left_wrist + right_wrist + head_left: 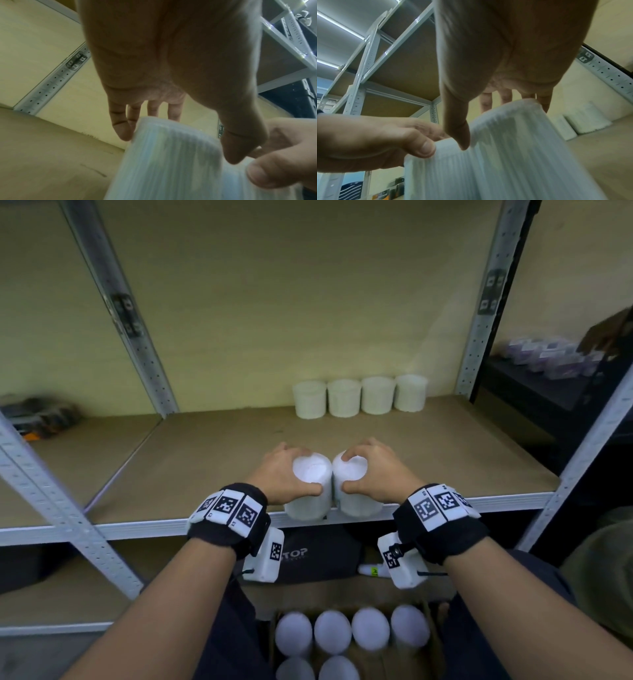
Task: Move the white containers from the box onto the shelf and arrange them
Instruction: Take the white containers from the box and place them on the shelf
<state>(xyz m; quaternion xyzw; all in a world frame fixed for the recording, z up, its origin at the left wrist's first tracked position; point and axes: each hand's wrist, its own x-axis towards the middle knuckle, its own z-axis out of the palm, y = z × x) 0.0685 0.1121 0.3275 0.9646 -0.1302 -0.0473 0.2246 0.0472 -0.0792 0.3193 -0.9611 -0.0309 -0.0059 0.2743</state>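
Two white ribbed containers sit side by side, touching, at the front edge of the brown shelf board (212, 460). My left hand (284, 474) grips the left container (308, 491) from above by its top rim; my right hand (371, 470) grips the right container (356, 494) the same way. In the left wrist view my left hand (171, 135) has fingers and thumb around the container (163, 162). The right wrist view shows my right hand (496, 121) around its container (505, 155). Several more white containers (359, 395) stand in a row at the back of the shelf.
Below, an open cardboard box (435, 642) holds several white containers (352, 633). Grey perforated metal uprights (137, 337) frame the shelf. Dark items (44, 416) lie on the neighbouring shelf at left, purple packets (555, 357) on a shelf at right. A dark bag (318, 556) sits under the shelf.
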